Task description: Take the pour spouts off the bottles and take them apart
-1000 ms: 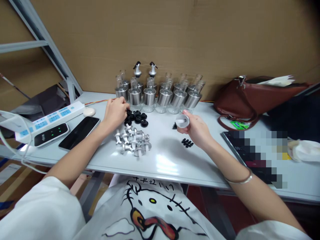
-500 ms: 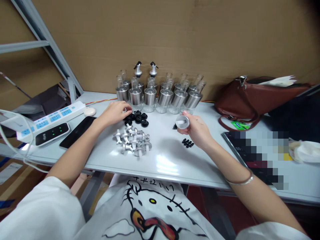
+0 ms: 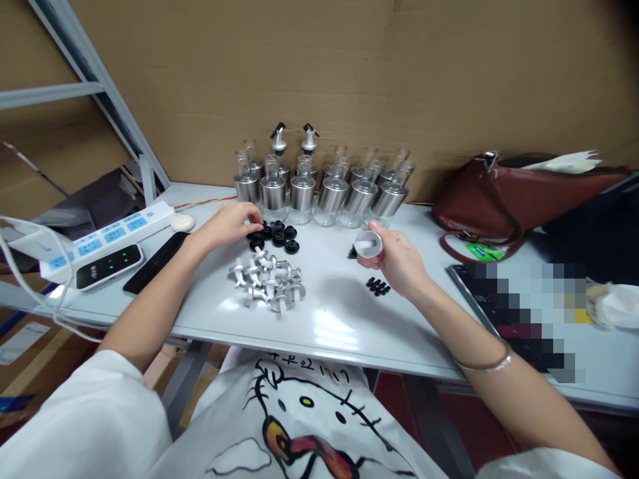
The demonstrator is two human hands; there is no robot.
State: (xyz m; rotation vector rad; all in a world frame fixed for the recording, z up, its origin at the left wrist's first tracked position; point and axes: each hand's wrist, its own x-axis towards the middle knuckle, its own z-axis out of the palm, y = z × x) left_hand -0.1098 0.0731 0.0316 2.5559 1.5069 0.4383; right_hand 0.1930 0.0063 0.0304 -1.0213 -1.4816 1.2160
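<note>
My left hand [image 3: 230,223] rests on the white table [image 3: 329,319] at the left edge of a cluster of black rubber stoppers [image 3: 277,234], its fingertips pinched together on one of them. My right hand [image 3: 397,259] holds a silver pourer cap [image 3: 368,244] above the table, round face turned toward me. A heap of silver pourer spouts [image 3: 269,281] lies between my arms. Small black plugs [image 3: 377,286] lie just under my right hand. Behind stand several glass and steel oil bottles [image 3: 324,193]; two at the back carry fitted spouts.
A power strip [image 3: 107,234], a small black device [image 3: 107,266] and a phone [image 3: 156,261] lie at the left. A brown leather bag [image 3: 504,196] sits at the right, a dark tablet [image 3: 519,313] in front of it. Cardboard forms the back wall.
My left hand has lowered from a raised fist over the black stoppers to a flat reach at their left edge. My right hand has stayed almost still with the cap.
</note>
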